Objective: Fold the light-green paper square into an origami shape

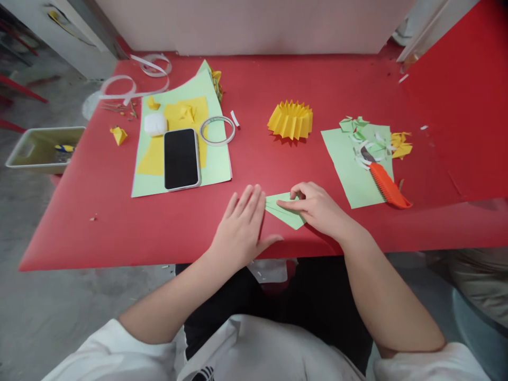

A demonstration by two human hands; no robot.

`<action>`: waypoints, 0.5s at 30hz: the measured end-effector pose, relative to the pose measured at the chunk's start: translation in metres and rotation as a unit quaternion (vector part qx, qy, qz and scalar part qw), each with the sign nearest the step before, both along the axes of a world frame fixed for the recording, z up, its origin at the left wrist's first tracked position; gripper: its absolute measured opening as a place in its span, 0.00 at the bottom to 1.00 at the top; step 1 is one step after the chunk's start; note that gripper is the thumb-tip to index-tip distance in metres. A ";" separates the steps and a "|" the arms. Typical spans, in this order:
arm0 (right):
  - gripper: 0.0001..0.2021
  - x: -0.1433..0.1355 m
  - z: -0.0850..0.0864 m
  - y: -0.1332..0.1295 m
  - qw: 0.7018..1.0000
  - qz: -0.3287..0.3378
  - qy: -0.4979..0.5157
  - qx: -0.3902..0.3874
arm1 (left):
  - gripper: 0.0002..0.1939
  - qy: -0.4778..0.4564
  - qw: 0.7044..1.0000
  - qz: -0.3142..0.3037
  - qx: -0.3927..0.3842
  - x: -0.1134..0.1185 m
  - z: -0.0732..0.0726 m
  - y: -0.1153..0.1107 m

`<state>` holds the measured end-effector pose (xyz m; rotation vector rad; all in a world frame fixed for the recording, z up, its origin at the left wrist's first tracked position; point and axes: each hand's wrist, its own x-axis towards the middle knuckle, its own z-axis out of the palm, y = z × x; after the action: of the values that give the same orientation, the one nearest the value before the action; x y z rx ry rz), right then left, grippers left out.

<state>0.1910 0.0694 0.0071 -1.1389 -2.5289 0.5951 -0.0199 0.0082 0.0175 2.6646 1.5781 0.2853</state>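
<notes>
A folded light green paper (290, 216) lies on the red table near its front edge, its narrow end pointing left. My left hand (242, 225) rests flat beside that narrow end, fingers stretched out and thumb spread to the right. On the paper's right part is my right hand (313, 207), its index finger pressing on the paper and the other fingers curled at its edge. Beyond the hands stands a pleated yellow paper piece (291, 120).
At the left, a black phone (181, 159), a white case (155, 124) and a tape roll (217, 130) lie on green and yellow sheets. An orange-handled knife (387, 185) rests on a green sheet (345, 174) with scraps at the right. A bin (39, 166) stands far left.
</notes>
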 end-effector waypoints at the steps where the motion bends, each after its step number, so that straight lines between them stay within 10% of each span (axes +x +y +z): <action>1: 0.16 0.000 0.000 0.000 1.000 -0.003 0.003 -0.001 | 0.41 -0.004 1.000 -0.025 -0.006 0.005 -0.003 0.002; 15: 0.12 0.011 0.009 0.000 0.992 -0.089 0.065 -0.061 | 0.47 0.009 0.994 -0.077 -0.078 0.020 -0.009 0.001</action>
<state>0.2019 0.0691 0.0157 -1.3067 -2.2781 0.7595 0.0001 0.0095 0.0081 2.6544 1.3291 0.1279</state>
